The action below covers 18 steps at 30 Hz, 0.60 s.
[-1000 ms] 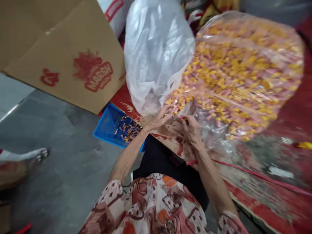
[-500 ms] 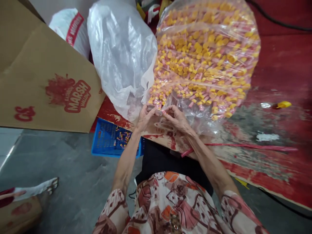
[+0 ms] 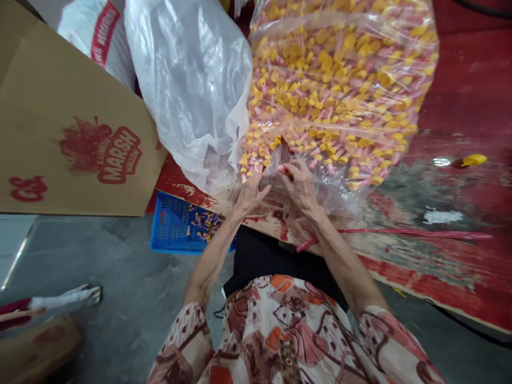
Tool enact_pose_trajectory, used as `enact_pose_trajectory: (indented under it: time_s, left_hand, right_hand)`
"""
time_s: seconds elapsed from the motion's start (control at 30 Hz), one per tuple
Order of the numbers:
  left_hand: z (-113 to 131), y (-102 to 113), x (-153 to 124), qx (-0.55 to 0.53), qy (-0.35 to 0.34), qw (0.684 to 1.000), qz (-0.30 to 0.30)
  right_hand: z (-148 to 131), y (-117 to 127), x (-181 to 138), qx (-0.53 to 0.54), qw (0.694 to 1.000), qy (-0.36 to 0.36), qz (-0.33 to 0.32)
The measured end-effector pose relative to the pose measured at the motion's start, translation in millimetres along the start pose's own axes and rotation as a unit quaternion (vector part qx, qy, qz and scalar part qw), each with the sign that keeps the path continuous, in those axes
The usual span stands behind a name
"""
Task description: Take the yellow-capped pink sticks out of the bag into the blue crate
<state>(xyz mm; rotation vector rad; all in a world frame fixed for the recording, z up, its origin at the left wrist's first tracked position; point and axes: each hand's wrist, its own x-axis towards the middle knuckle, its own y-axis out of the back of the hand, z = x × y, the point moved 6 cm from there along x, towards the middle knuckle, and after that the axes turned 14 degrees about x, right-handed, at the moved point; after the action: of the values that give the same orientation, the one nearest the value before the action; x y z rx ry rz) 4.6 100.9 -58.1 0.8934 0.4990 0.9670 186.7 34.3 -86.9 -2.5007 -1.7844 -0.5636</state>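
A large clear plastic bag (image 3: 404,140) full of small pink pieces with yellow caps (image 3: 332,98) lies on the red table, its mouth towards me. Just at that mouth is my left hand (image 3: 252,193), thumb and fingers apart, its fingertips by the nearest capped pieces; nothing shows in its grasp. My right hand (image 3: 301,186) is beside it over the crumpled plastic, fingers bent around a small pink piece (image 3: 283,169). A whitish plastic bag (image 3: 188,74) stands to the left, touching the clear one.
Below the table edge at left is a blue crate (image 3: 166,245) with several capped pieces. A printed cardboard box (image 3: 80,96) stands left. Pink string (image 3: 412,233), a yellow piece (image 3: 474,159) and white scraps (image 3: 442,216) lie on the table's right. Another person's leg (image 3: 64,300) shows lower left.
My hands were close together at the bag's mouth and have moved apart. The left has opened at the capped pieces; the right has shifted right. More pieces show in the crate.
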Motion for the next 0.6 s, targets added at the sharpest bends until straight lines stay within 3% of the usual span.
enact_pose_trajectory:
  time_s: [0.23, 0.33, 0.4, 0.47, 0.6]
  left_hand:
    - [1, -1, -2, 0.05, -0.07, 0.996, 0.009]
    - [-11, 12, -3, -0.055, -0.005, 0.998, 0.014]
    - [-19, 20, -4, -0.167, 0.059, 0.984, 0.025]
    - [-18, 25, -6, -0.235, 0.081, 0.968, 0.012]
    - [-1, 27, -7, -0.178, 0.038, 0.983, -0.024]
  right_hand:
    - [-13, -5, 1, 0.093, 0.99, -0.027, -0.102]
    - [-15, -2, 3, 0.084, 0.992, -0.02, -0.092]
    - [-15, -2, 4, 0.091, 0.992, -0.021, -0.084]
    - [-16, -6, 3, 0.11, 0.99, -0.032, -0.084]
    - [-15, -20, -3, 0.141, 0.983, -0.061, -0.1]
